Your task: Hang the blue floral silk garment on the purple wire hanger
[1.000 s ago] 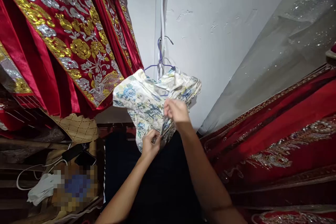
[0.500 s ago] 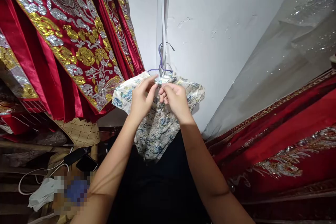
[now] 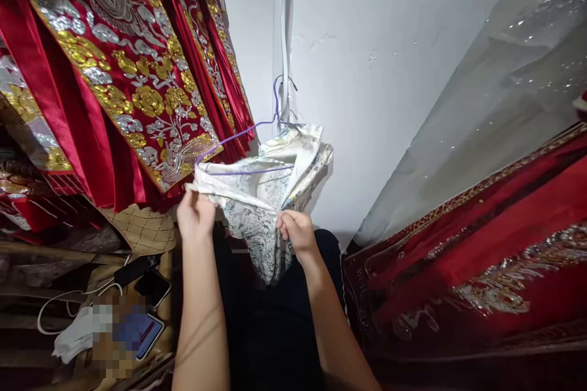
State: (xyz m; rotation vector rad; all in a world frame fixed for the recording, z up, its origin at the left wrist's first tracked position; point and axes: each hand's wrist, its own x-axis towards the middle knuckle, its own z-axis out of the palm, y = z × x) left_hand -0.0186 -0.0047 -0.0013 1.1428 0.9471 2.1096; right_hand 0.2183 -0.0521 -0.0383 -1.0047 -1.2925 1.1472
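Two hands pinch the floral brocade garment: left hand at its left corner, right hand on its lower hem, purple wire hanger above.

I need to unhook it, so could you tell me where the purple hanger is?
The purple hanger hangs at centre frame against the white wall, inside the floral garment, right of the red robes.

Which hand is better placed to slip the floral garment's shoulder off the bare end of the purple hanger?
Probably the left hand. It grips the floral garment just below the exposed end of the purple hanger. The right hand holds the fabric lower down, farther from that end.
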